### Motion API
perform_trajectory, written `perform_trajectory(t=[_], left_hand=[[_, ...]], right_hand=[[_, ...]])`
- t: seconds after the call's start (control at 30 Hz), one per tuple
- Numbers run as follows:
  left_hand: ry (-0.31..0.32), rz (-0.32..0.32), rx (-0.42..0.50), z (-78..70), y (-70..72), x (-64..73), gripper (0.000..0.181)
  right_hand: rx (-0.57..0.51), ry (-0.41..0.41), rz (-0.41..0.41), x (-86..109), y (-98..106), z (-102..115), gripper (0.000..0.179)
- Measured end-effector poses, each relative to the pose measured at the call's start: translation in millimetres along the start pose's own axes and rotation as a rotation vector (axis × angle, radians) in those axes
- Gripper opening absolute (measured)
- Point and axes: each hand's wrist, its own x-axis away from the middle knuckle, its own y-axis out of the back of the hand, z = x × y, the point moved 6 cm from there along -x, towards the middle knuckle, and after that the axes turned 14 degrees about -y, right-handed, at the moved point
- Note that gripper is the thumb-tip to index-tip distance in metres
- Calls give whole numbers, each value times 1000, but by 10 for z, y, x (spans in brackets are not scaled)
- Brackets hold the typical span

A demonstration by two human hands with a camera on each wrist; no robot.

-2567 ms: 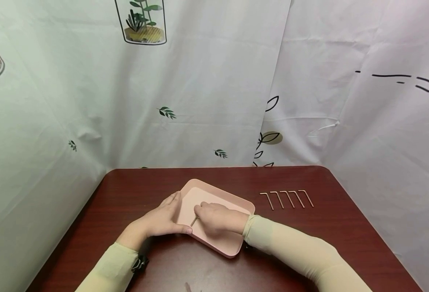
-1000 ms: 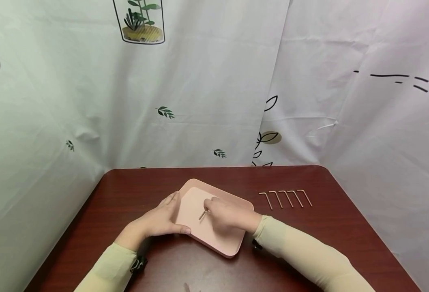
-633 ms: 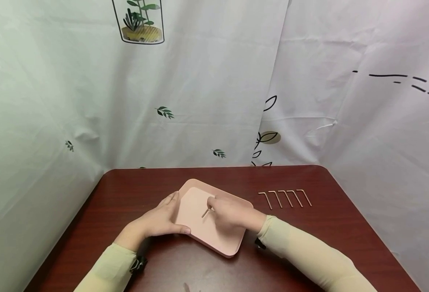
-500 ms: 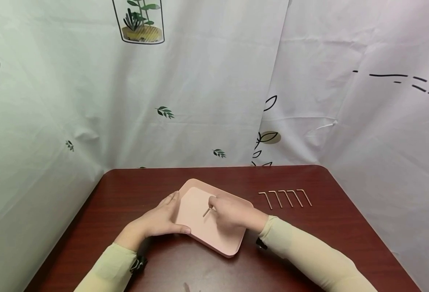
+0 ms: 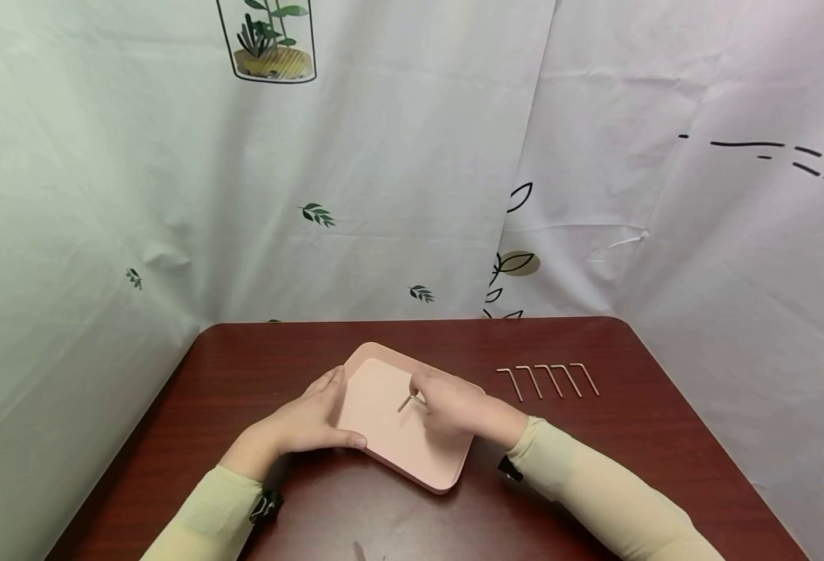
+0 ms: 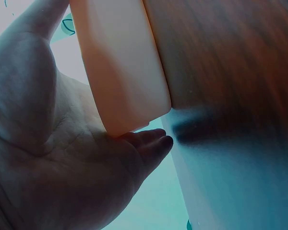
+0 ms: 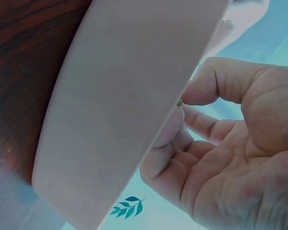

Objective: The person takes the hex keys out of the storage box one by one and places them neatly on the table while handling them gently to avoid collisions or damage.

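A pink rectangular tray [image 5: 373, 393] stands turned at an angle on the table. My left hand [image 5: 300, 425] rests round its left end, thumb on the near rim and fairly straight fingers along the other side. In the left wrist view the tray's outer wall [image 6: 122, 62] sits against the palm. Over the tray my right hand [image 5: 450, 405] pinches a small L-shaped hex key [image 5: 404, 404] between thumb and fingertips; its bent end points down to the left. Only a tiny bit of the key shows in the right wrist view, behind the tray wall [image 7: 120, 91].
Several more L-shaped hex keys [image 5: 548, 382] lie in a slanted row right of the tray. The dark red wooden table [image 5: 244, 366] has rounded far corners. White printed cloth [image 5: 384, 156] hangs behind it and at both sides.
My right hand has moved right and slightly back over the tray with the hex key, from near the left thumb. The left hand and the tray stay in place.
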Motion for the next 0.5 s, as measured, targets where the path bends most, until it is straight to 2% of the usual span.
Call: perform_trajectory(t=[0.27, 0.5], left_hand=[[3, 4, 7, 6, 3, 2, 146], [4, 4, 6, -2, -2, 2, 145]], right_hand=[[-28, 20, -25, 48, 57, -45, 31], [-36, 1, -32, 71, 91, -118, 30]])
